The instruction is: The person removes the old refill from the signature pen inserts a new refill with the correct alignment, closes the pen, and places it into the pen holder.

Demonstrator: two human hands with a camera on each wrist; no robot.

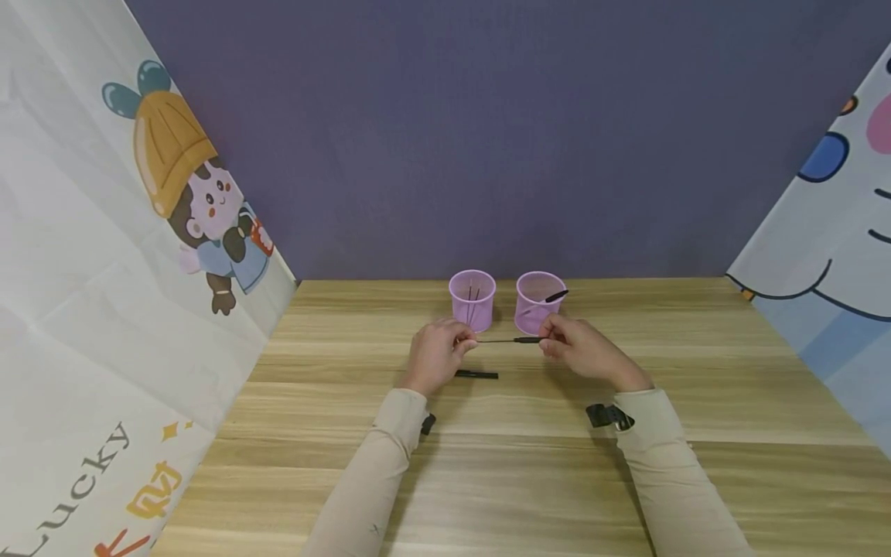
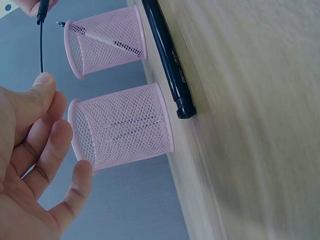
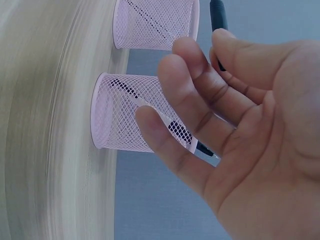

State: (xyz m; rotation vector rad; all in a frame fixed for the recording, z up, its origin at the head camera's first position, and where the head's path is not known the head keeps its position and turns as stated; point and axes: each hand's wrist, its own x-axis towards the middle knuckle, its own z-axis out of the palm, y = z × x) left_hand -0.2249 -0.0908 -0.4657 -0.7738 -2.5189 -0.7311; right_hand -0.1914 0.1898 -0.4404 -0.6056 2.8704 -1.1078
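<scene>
My left hand pinches one end of a thin dark pen refill between thumb and forefinger; its other fingers are spread loosely. The refill runs level to a black pen grip section, which my right hand pinches between thumb and fingertips. Both hands are raised above the table, in front of two pink mesh pen cups. Below the left hand, a black pen barrel lies on the wood, with small print along its side in the left wrist view.
The left mesh cup holds two thin dark refills. In the right mesh cup leans a pen, its black tip over the rim. Behind the wooden table rises a dark blue-grey partition, with printed cloths at both sides.
</scene>
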